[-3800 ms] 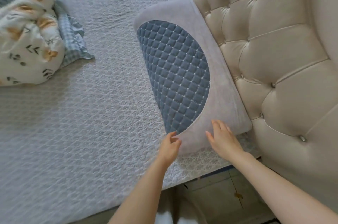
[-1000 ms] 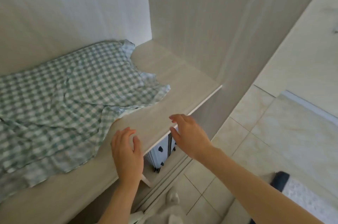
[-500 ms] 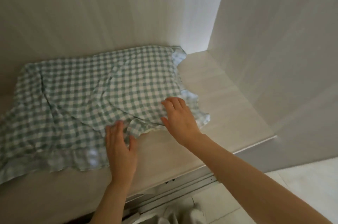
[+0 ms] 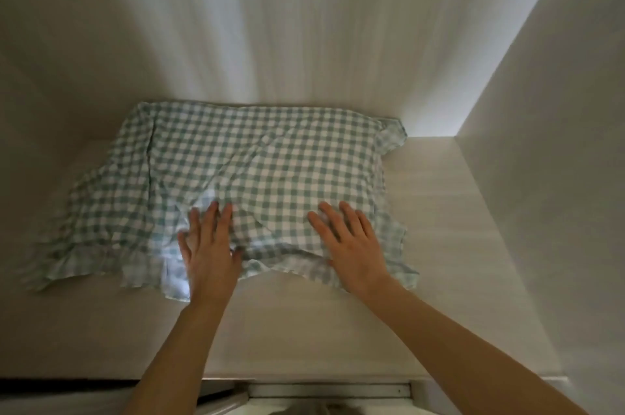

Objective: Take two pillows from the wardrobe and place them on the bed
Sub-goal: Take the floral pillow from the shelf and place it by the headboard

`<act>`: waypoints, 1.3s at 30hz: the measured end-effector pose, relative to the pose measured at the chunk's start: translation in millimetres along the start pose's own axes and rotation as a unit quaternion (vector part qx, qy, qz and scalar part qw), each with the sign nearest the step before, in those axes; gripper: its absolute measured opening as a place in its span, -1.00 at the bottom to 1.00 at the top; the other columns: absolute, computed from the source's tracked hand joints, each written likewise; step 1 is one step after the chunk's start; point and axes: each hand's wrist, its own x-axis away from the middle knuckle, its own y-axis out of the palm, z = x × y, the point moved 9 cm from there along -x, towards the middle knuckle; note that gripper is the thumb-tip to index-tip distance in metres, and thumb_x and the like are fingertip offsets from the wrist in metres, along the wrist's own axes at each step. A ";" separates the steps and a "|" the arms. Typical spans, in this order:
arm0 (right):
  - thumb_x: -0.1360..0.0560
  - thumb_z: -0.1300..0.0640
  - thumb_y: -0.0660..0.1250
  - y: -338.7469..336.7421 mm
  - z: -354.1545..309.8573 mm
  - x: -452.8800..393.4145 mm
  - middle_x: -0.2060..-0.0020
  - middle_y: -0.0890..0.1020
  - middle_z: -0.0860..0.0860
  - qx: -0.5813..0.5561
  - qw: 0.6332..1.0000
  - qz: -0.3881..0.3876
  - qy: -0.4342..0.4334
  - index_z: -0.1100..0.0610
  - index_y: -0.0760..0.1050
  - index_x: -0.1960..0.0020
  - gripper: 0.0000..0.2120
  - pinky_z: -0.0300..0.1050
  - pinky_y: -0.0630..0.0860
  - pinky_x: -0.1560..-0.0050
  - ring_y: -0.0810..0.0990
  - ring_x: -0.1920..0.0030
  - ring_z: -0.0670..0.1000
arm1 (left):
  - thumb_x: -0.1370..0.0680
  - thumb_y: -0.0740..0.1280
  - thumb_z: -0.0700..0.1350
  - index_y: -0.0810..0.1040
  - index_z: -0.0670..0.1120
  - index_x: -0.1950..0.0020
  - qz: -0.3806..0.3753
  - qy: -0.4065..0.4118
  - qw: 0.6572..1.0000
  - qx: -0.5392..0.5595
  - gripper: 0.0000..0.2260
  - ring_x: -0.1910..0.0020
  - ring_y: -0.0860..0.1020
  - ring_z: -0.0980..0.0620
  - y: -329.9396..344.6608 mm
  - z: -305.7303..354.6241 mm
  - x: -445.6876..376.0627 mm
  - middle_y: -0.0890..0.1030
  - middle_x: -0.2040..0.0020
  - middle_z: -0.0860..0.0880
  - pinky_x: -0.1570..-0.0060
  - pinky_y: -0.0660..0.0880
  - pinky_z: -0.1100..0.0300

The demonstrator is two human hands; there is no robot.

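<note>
A flat pillow in a green-and-white checked case [image 4: 257,164] lies on a pale wooden wardrobe shelf [image 4: 439,211], its frilled edge spread toward me. My left hand [image 4: 208,248] rests palm-down on its near edge, fingers spread. My right hand [image 4: 351,242] lies flat on the near right part of the pillow, fingers apart. Neither hand has closed around the fabric. The bed is out of view.
The wardrobe's back panel [image 4: 270,25] rises behind the pillow and a side panel [image 4: 541,144] closes the right. Bare shelf lies to the pillow's right and in front of it. A sliding-door track [image 4: 328,391] runs below the shelf edge.
I have left the bed, where a grey pillow lay, and now face the wardrobe. Over the last second both hands moved forward from the shelf's edge onto the checked pillow.
</note>
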 end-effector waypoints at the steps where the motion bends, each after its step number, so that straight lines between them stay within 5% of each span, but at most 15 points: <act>1: -0.18 0.05 0.61 -3.0 2.3 0.3 -0.49 0.25 0.07 -0.006 1.000 0.007 -0.001 0.00 0.01 -0.53 0.10 0.19 0.21 -0.41 0.24 -0.45 0.25 | -0.33 0.59 -0.21 0.37 -0.11 -0.50 0.002 -0.004 1.000 -0.012 -0.23 -0.54 0.19 -0.27 0.2 -1.5 -3.5 0.39 -0.50 -0.16 -0.46 0.08 -0.29; 6: 0.10 0.15 0.65 -15.3 6.2 -2.0 -0.33 0.44 0.06 -0.011 1.000 0.018 -0.009 0.06 0.27 -0.38 0.11 0.09 0.43 -0.21 0.44 -0.29 0.19 | -0.24 0.58 -0.35 0.63 -0.21 -0.21 0.050 0.005 0.999 -0.021 -0.46 -0.24 0.49 -0.38 -9.0 -1.5 -15.5 0.66 -0.10 -0.21 -0.33 0.30 -0.35; 16: -0.35 0.23 0.45 -33.9 10.0 6.8 -0.28 0.49 0.11 -0.029 0.997 0.059 0.039 0.15 0.44 -0.25 -0.51 0.13 0.38 -0.31 0.45 -0.29 0.20 | -0.20 0.56 -0.38 0.65 -0.21 0.20 0.120 0.107 0.987 -0.022 -0.76 0.06 0.64 -0.21 -32.4 25.0 -8.9 0.65 0.26 -0.11 -0.33 0.37 -0.27; 23: -0.40 0.10 0.34 -97.0 -8.5 20.5 -0.43 0.32 0.16 -0.063 0.992 0.102 0.023 0.12 0.30 -0.41 -0.41 0.29 0.09 -0.46 0.17 -0.48 0.25 | -0.39 0.28 -0.28 0.65 -0.18 0.18 0.201 0.156 0.967 0.032 -0.85 0.13 0.64 -0.15 -92.9 69.8 9.4 0.64 0.25 -0.06 -0.36 0.30 -0.26; 28: -0.47 -0.10 0.31 -171.7 -24.5 29.9 -0.45 0.32 0.18 -0.043 0.982 0.186 -0.012 0.12 0.28 -0.46 -0.37 0.34 0.08 -0.44 0.14 -0.50 0.25 | -0.36 0.47 -0.35 0.69 -0.19 0.13 0.237 0.189 0.952 0.035 -0.86 0.20 0.67 -0.13 -166.8 107.8 3.3 0.70 0.20 -0.11 -0.36 0.30 -0.30; 32: -0.47 -0.27 0.22 -229.7 -9.3 47.9 -0.34 0.45 0.09 -0.017 0.976 0.217 0.009 0.09 0.33 -0.41 -0.36 0.32 0.08 -0.45 0.30 -0.43 0.20 | -0.37 0.48 -0.33 0.73 -0.15 0.07 0.246 0.237 0.939 0.030 -0.82 0.25 0.68 -0.09 -219.1 133.6 12.3 0.72 0.19 -0.09 -0.33 0.35 -0.28; 36: -0.45 -0.33 0.14 -269.1 -2.5 69.8 -0.14 0.57 0.00 -0.009 0.963 0.269 0.023 0.02 0.41 -0.27 -0.44 0.21 0.31 -0.35 0.50 -0.16 0.10 | -0.50 0.35 -0.22 0.72 -0.08 0.00 0.235 0.240 0.941 0.037 -0.82 0.31 0.65 -0.06 -252.0 147.3 13.2 0.72 0.24 -0.06 -0.29 0.41 -0.11; 39: -0.49 -0.33 0.03 -262.4 5.2 67.9 -0.12 0.60 -0.02 -0.012 0.975 0.217 0.054 -0.01 0.43 -0.27 -0.46 0.07 0.36 -0.27 0.52 -0.10 0.06 | -0.55 0.37 -0.21 0.69 -0.09 -0.12 0.205 0.216 0.953 0.051 -0.82 0.34 0.64 -0.08 -250.7 158.2 7.3 0.73 0.23 -0.10 -0.23 0.49 -0.11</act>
